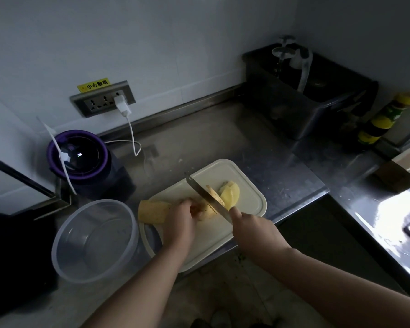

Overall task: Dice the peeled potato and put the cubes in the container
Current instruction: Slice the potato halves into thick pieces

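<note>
on board [251,204], right hand [253,229] grips knife [205,194]

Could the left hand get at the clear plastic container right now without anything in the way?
Probably yes: the container stands open beside the left hand, nothing between them, though that hand is holding potato.

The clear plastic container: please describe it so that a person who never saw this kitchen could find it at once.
Start at the white cutting board on the steel counter. The clear plastic container stands just off the board's left edge, below the purple-rimmed appliance. It alone is see-through, round, open-topped and empty.
</note>
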`<state>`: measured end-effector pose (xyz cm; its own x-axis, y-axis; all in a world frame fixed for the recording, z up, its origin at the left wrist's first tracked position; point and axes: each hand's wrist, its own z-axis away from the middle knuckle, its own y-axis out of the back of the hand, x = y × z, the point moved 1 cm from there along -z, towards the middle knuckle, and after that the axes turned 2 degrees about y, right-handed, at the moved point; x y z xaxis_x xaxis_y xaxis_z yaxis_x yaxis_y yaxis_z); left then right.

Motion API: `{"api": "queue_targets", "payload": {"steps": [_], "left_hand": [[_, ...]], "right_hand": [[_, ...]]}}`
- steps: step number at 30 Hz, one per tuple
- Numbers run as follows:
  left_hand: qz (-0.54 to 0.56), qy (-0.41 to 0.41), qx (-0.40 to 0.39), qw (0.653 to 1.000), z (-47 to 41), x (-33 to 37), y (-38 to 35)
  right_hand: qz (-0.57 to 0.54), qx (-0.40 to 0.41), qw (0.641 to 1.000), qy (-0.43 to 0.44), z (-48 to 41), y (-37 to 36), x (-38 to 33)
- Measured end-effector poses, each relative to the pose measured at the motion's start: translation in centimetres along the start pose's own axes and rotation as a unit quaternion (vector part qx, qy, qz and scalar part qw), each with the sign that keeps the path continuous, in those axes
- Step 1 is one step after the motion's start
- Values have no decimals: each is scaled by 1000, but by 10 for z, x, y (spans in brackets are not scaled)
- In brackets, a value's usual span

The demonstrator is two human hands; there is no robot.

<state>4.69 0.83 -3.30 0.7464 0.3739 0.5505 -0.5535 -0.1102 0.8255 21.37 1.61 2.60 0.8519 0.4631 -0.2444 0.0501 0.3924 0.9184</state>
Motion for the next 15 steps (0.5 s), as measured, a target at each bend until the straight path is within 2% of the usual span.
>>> {"api": "queue_targets", "payload": {"steps": [3, 15], "left_hand": [[24, 9, 1, 1000, 1, 1, 0], [4, -11, 6, 1000, 2, 1, 2]], "right_hand": [[12, 1, 1000, 7, 1, 3, -4], [16, 0, 1000, 14, 4, -1, -6]]}}
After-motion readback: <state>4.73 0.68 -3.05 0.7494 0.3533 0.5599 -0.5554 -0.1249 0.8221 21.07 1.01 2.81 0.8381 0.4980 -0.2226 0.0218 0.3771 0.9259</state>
